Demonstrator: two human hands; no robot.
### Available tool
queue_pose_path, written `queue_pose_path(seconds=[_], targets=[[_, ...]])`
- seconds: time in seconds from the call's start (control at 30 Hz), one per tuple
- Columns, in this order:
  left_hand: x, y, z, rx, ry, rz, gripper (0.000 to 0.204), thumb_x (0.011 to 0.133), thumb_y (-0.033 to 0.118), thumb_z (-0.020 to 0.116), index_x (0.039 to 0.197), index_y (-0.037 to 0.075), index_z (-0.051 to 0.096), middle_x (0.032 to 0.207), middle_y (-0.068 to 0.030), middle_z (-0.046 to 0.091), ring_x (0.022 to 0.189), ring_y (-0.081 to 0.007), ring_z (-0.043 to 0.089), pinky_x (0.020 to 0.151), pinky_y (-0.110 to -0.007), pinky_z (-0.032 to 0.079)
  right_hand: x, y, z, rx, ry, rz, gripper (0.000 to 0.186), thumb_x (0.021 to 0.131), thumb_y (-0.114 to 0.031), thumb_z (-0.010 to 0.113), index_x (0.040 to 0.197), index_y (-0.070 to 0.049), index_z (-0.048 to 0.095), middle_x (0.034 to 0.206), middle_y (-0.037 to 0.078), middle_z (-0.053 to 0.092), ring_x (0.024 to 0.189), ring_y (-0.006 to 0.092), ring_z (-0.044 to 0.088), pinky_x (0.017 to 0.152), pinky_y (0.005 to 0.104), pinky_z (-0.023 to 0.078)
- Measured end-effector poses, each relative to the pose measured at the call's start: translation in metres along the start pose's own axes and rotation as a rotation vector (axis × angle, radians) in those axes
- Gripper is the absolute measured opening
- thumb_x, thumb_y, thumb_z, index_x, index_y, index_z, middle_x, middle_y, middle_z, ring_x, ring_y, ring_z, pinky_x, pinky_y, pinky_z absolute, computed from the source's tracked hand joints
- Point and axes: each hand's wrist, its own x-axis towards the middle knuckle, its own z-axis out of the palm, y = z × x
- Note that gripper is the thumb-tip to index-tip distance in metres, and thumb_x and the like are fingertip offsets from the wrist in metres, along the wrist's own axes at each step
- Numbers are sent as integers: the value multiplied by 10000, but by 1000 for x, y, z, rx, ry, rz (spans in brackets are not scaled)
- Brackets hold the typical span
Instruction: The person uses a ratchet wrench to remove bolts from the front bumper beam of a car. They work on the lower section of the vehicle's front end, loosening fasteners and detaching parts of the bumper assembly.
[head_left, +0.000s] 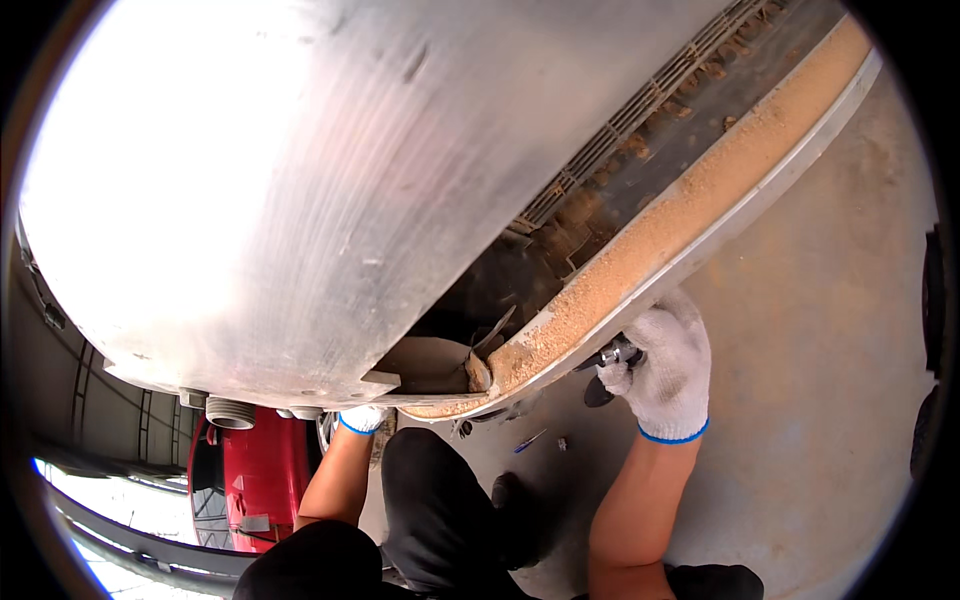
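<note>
My right hand, in a white glove with a blue cuff, is wrapped round a black tool with a silver metal part, just under the outer edge of a curved metal channel coated with sandy dirt. My left hand, also gloved, reaches up under the lower edge of a large brushed aluminium body; its fingers are hidden there.
A threaded fitting sticks out at lower left, beside a red vehicle. A dark grille runs along the recess. A small screwdriver and a small metal piece lie on the grey floor.
</note>
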Motion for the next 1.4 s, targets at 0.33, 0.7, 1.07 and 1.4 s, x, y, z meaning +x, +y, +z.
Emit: queue_pose_path(seconds=[0.33, 0.7, 1.07, 1.4], targets=[[-8, -1, -8, -157, -53, -46, 483, 1024, 437, 404, 1365, 102, 474, 1400, -113, 493, 1234, -292, 484, 1072, -462, 394, 21, 44, -6, 80, -94, -151, 134, 864, -12, 528, 978, 40, 577, 725, 83, 592, 518, 86, 477, 444, 231, 367], [-11, 27, -11, -163, -104, -83, 445, 1002, 386, 462, 1329, 90, 515, 1350, -120, 536, 1195, -292, 517, 1049, -454, 416, 9, 23, -2, -461, -53, -71, 326, 937, -246, 567, 926, 65, 665, 578, 34, 532, 470, 82, 453, 430, 278, 364], [31, 25, 16, 35, -170, -12, 360, 961, 243, 541, 1262, 50, 580, 1260, -125, 606, 1138, -289, 569, 1020, -425, 439, 16, 63, 16, -311, 89, -199, 279, 954, -230, 505, 999, 32, 590, 625, 41, 531, 409, 91, 426, 360, 235, 320], [62, 66, 65, 1390, -211, 907, 277, 825, 208, 666, 1072, 86, 694, 1053, -117, 689, 956, -314, 644, 869, -429, 504, -12, 68, 9, -2, 10, -519, 244, 917, -160, 479, 1046, 35, 549, 704, 72, 540, 411, 76, 387, 318, 187, 245]])
